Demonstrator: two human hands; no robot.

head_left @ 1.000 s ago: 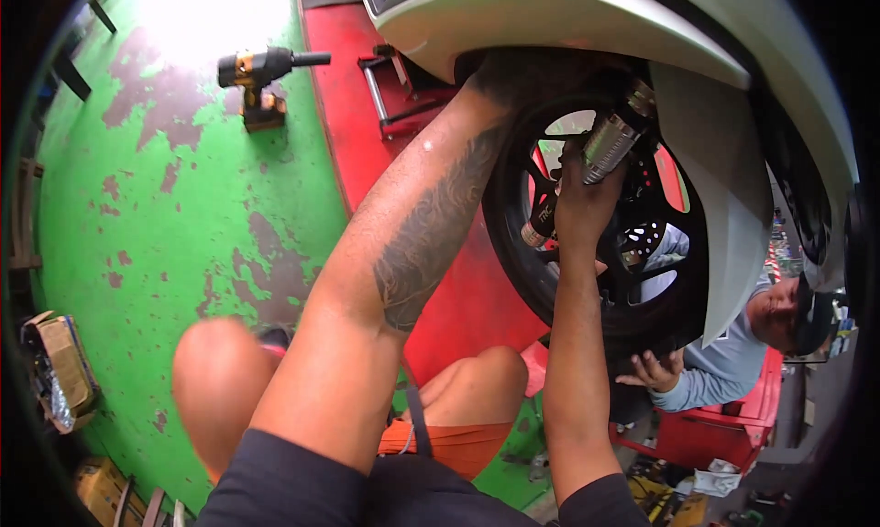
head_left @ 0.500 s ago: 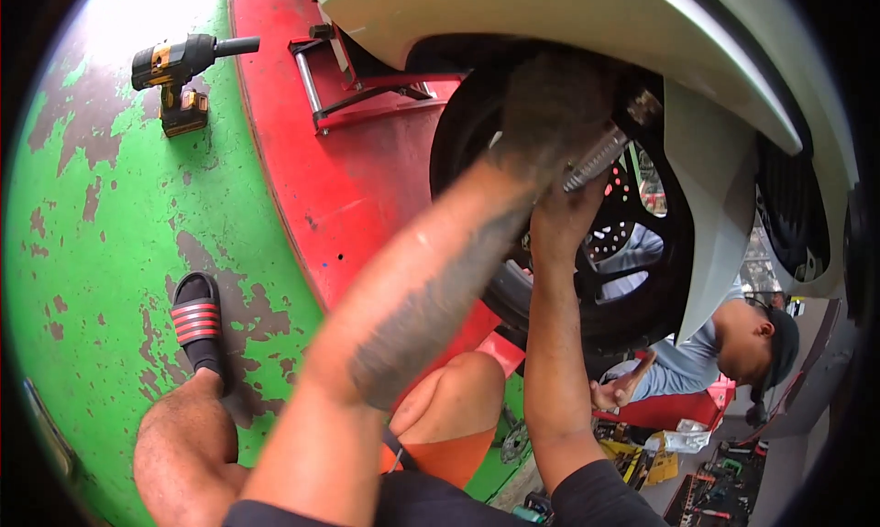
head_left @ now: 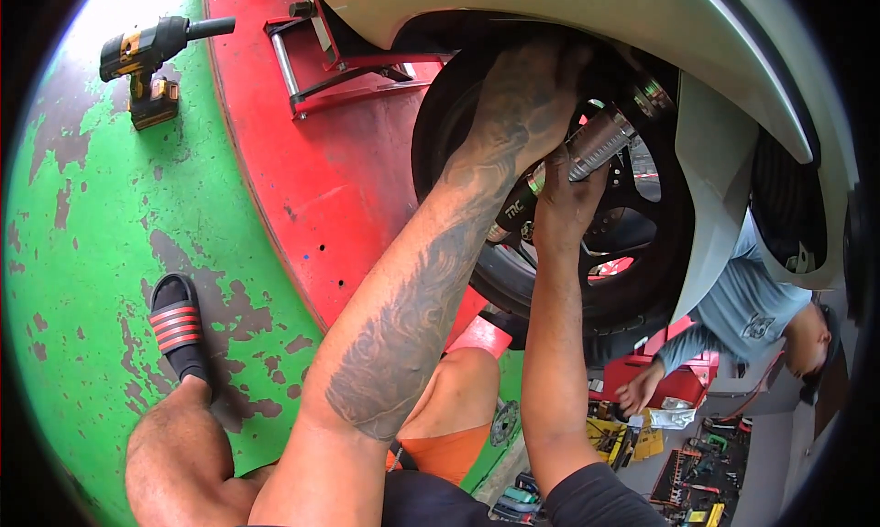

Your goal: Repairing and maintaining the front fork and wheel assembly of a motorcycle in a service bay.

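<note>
Reaching up under the pale body panel (head_left: pixel 568 14), the left hand (head_left: pixel 536 87) is closing around the top of the shock absorber (head_left: pixel 587 151) beside the black wheel (head_left: pixel 587 279) while the right hand (head_left: pixel 564 206) is gripping its lower body, so fitting looks unfinished.

Both hands (head_left: pixel 550 151) on shock absorber (head_left: pixel 587 151)

Silver-and-black shock absorber (head_left: pixel 573 165), tilted (lower end leftward), across black wheel (head_left: pixel 550 279)
</note>
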